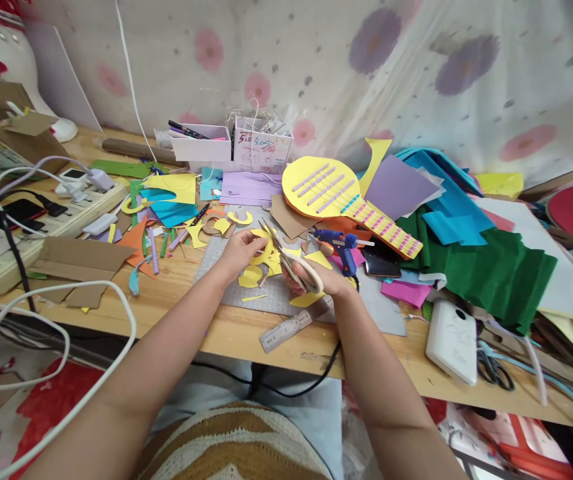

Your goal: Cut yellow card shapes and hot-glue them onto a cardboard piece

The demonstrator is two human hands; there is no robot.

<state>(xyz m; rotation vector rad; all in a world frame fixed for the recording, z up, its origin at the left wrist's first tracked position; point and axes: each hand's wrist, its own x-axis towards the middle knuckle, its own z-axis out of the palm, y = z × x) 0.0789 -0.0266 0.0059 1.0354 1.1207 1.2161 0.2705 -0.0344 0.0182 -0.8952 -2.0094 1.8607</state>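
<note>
Over the grey cutting mat point(386, 316), my left hand point(242, 255) pinches a curved yellow piece point(265, 249). My right hand point(311, 277) is wrapped round the pale handles of the scissors point(290, 259). Their blades point up and left, beside the yellow piece. Several yellow scraps point(250, 276) lie beneath and around both hands. A metal ruler point(286, 331) rests at the mat's front edge. Just right of my right hand is a blue glue gun point(345, 248).
Behind lies a yellow paper instrument point(316, 187) with pink-striped neck. Green crepe paper point(496, 267), a white power bank point(451, 340) and black scissors point(494, 370) are right. A power strip point(1, 253), cables and cardboard point(76, 260) sit left. Two white boxes point(201, 150) stand at the back.
</note>
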